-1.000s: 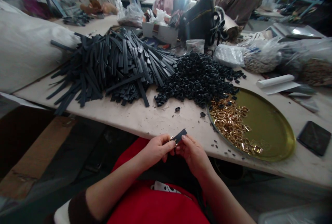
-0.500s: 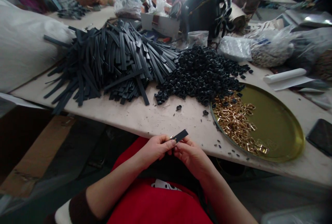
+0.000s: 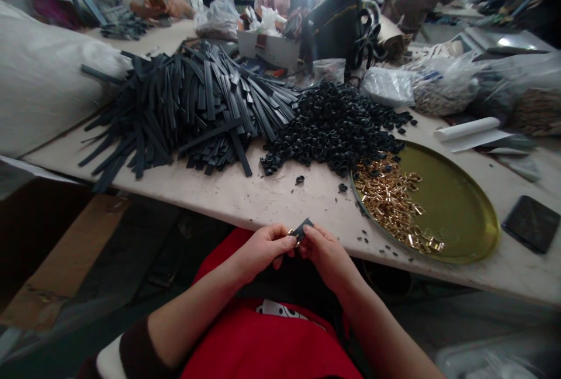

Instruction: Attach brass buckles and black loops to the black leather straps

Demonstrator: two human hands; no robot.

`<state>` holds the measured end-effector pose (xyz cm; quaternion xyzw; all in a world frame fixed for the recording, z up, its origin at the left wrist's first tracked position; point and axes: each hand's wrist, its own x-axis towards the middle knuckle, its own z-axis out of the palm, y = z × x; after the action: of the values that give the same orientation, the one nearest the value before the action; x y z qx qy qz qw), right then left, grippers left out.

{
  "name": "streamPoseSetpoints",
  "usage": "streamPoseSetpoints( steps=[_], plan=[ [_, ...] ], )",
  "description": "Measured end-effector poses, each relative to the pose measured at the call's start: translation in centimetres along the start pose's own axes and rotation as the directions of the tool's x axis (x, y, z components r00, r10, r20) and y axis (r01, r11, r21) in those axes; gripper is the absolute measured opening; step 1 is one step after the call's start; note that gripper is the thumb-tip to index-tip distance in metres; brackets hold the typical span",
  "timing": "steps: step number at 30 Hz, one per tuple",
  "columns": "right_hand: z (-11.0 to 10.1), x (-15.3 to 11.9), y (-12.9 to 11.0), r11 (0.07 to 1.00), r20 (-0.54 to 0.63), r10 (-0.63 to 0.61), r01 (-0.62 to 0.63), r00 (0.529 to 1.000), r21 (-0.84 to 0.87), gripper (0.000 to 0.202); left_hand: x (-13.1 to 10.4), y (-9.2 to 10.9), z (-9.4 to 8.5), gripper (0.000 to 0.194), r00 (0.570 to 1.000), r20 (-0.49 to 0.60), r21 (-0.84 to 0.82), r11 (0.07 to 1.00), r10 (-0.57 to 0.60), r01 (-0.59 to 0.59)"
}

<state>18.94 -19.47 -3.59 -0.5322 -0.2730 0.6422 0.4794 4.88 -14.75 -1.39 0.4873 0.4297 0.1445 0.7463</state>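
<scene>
Both hands meet just in front of the table's near edge. Between them is a short dark strap [image 3: 302,228] with a small gold buckle [image 3: 291,231] on it, partly covered by my fingers. My left hand [image 3: 272,245] pinches the strap at the buckle, thumb on top. My right hand [image 3: 322,250] grips the strap's other end, its thumb near the tip. Beyond them lies a big heap of dark straps [image 3: 197,98], and to its right a pile of small black loops [image 3: 328,127]. Gold buckles [image 3: 385,197] fill the left side of a round gold tray [image 3: 460,209].
A dark phone-like slab [image 3: 531,224] lies right of the tray. A rolled white sheet [image 3: 468,128] and plastic bags [image 3: 445,89] are behind it. At the back stand a black bag [image 3: 335,22] and a white box [image 3: 267,48]. A large white sack [image 3: 48,81] borders the left.
My right thumb has come over the strap's far end, so less of the strap shows. The view has shifted slightly, moving the tray and slab left in the picture.
</scene>
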Motion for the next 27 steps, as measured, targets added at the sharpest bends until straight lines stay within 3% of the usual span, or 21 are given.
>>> streamPoseSetpoints(
  steps=[3, 6, 8, 10, 12, 16, 19, 21, 23, 25, 27],
  plan=[
    [0.5, -0.7, -0.1, 0.950, -0.116, -0.214, 0.179, 0.970, -0.254, 0.025, -0.4, 0.0, 0.4, 0.024, 0.998, -0.058, 0.085, 0.996, 0.037, -0.032],
    [0.5, -1.5, -0.3, 0.749, -0.092, -0.454, 0.324, 0.886, -0.578, 0.018, -0.9, 0.2, 0.7, 0.022, 0.981, -0.123, 0.262, 0.959, 0.147, -0.110],
    [0.3, -1.7, -0.6, 0.741, -0.053, -0.418, 0.307, 0.907, -0.597, 0.014, -1.2, 0.5, 0.6, 0.022, 0.975, -0.122, 0.348, 0.928, 0.187, -0.134],
    [0.1, -1.4, -0.9, 0.842, -0.038, -0.277, 0.224, 0.960, -0.491, 0.016, -1.2, 0.8, 0.4, 0.025, 0.989, -0.066, 0.349, 0.932, 0.133, -0.102],
    [0.0, -1.0, -1.3, 0.914, 0.001, -0.179, 0.167, 0.984, -0.370, 0.019, -0.9, 1.0, -0.1, 0.031, 0.997, -0.021, 0.325, 0.944, 0.073, -0.062],
    [-0.5, 0.7, -2.3, 0.914, 0.126, -0.189, 0.221, 0.974, -0.341, 0.022, 0.7, 1.5, -1.1, 0.030, 0.988, -0.103, 0.273, 0.958, 0.116, -0.084],
    [-1.8, 4.1, -3.9, 0.862, 0.196, -0.203, 0.270, 0.959, -0.430, 0.035, 2.1, 2.2, -1.9, 0.028, 0.985, -0.052, 0.254, 0.956, 0.162, -0.144],
    [-2.9, 7.4, -5.2, 0.750, 0.105, -0.335, 0.332, 0.937, -0.572, 0.035, 2.9, 2.7, -2.3, 0.023, 0.984, -0.044, 0.256, 0.954, 0.173, -0.157],
    [-3.6, 10.5, -6.2, 0.533, 0.086, -0.480, 0.368, 0.873, -0.762, 0.025, 3.7, 2.9, -2.7, 0.021, 0.983, -0.107, 0.221, 0.967, 0.152, -0.125],
    [-3.9, 12.8, -6.6, 0.321, 0.177, -0.484, 0.362, 0.857, -0.875, 0.016, 4.3, 2.8, -3.1, 0.021, 0.978, -0.176, 0.159, 0.984, 0.110, -0.082],
    [-3.8, 13.6, -6.4, 0.206, 0.247, -0.434, 0.363, 0.866, -0.909, 0.017, 4.7, 2.6, -3.5, 0.021, 0.977, -0.200, 0.113, 0.992, 0.070, -0.048]
  ],
)
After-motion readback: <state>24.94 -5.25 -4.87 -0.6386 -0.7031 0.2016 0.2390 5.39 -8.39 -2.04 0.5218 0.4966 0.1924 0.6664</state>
